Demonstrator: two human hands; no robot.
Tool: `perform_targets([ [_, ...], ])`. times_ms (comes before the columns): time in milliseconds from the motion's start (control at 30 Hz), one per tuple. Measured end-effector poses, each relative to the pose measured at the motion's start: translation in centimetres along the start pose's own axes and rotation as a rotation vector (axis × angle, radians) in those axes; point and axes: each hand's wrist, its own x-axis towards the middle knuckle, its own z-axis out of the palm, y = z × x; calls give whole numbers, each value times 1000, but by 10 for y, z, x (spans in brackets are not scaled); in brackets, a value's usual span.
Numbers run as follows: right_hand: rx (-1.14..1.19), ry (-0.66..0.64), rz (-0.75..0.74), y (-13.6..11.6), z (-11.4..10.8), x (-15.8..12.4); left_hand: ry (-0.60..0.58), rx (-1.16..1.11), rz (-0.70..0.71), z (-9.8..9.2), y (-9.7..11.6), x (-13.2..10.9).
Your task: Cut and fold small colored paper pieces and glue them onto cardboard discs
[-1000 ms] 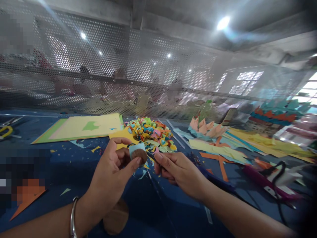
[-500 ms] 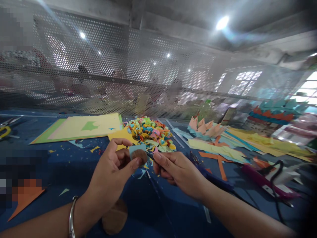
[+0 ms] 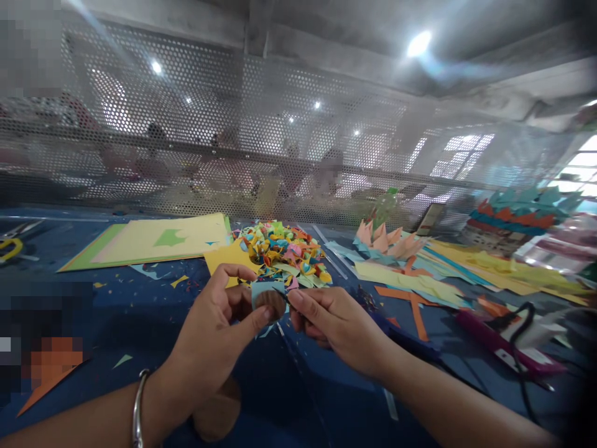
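Observation:
My left hand (image 3: 212, 339) pinches a small light-blue paper piece (image 3: 265, 290) with a brown round disc (image 3: 271, 302) on its front, thumb and fingers closed on it. My right hand (image 3: 333, 323) is closed round a thin dark tool whose tip touches the disc's right edge; I cannot make out what the tool is. Both hands hover over the dark blue table (image 3: 140, 305), just in front of a heap of colourful paper scraps (image 3: 284, 246). A brown round piece (image 3: 219, 414) lies on the table below my left wrist.
Yellow and green paper sheets (image 3: 153, 239) lie at the back left, scissors (image 3: 12, 246) at the far left. Orange strips (image 3: 410, 302), folded peach and teal paper shapes (image 3: 389, 242) and a pink tool with a black cord (image 3: 508, 342) fill the right. A perforated metal screen (image 3: 280, 143) closes the back.
My left hand has shifted slightly right with the blue piece and disc, closing the gap to my right hand. The tool tip now meets the disc's edge.

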Motion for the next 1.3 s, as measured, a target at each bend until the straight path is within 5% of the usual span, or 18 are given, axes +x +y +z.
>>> perform_targets([
  [967, 25, -5, 15, -1, 2, 1, -51, -138, -69, 1, 1, 2],
  [1300, -130, 15, -46, -2, -2, -1, -68, -63, -34, -3, 1, 3],
])
